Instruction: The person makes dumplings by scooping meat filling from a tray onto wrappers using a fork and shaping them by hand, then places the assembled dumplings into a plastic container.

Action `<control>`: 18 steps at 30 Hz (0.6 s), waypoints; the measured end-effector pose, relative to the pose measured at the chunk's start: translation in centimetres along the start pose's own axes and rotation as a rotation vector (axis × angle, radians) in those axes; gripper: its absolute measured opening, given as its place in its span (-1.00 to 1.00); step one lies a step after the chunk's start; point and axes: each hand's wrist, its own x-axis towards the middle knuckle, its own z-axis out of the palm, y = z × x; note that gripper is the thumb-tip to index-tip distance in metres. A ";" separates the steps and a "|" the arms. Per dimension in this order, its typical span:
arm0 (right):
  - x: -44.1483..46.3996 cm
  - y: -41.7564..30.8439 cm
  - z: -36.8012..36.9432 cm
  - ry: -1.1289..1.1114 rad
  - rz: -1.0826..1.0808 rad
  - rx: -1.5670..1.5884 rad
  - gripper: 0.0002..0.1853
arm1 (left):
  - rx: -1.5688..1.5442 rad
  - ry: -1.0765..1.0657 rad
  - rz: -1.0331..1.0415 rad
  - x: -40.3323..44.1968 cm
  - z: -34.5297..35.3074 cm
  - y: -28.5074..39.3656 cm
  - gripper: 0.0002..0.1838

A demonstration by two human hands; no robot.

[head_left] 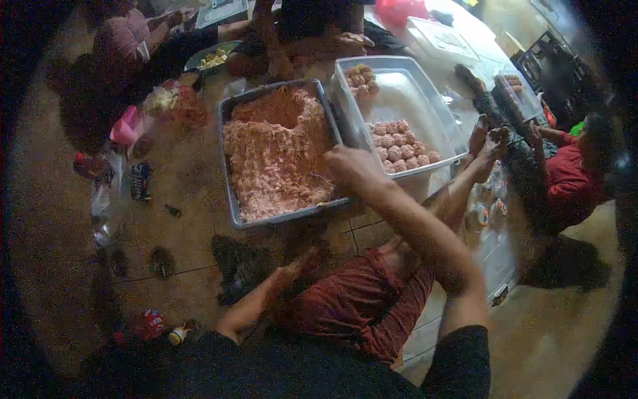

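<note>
A grey tub (228, 169) holds a pink, coarse ground mixture (276, 159), with a hollow scooped into its far part. My right hand (355, 171) is closed above the tub's right edge. From it a thin shiny utensil (321, 178) points down toward the mixture; its end is not clear enough to name. Lower down, near my knee and outside the tub, my left hand (304, 263) is in shadow and its fingers do not show clearly. To the right, a white plastic tub (399, 83) contains rows of round pink balls (399, 146) and a pile at its far corner.
Another person sits across, with a bowl of yellowish pieces (212, 60) nearby. A person in a red shirt (571, 176) sits at right beside another container of balls (518, 93). Pink plastic (125, 126), bags and small items lie on the tiled floor at left.
</note>
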 end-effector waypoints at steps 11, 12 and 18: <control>0.7 -1.5 4.9 -0.268 0.065 -0.422 -0.82 | -0.043 -0.068 -0.036 -1.5 -1.9 0.0 -0.56; 0.9 -1.7 4.5 -0.270 0.053 -0.423 -0.82 | -0.061 -0.034 -0.053 -1.7 -2.2 0.3 -0.55; 2.2 -3.5 -1.5 0.054 0.070 -0.516 -0.70 | -0.458 0.336 -0.193 -4.8 -3.1 0.2 -0.55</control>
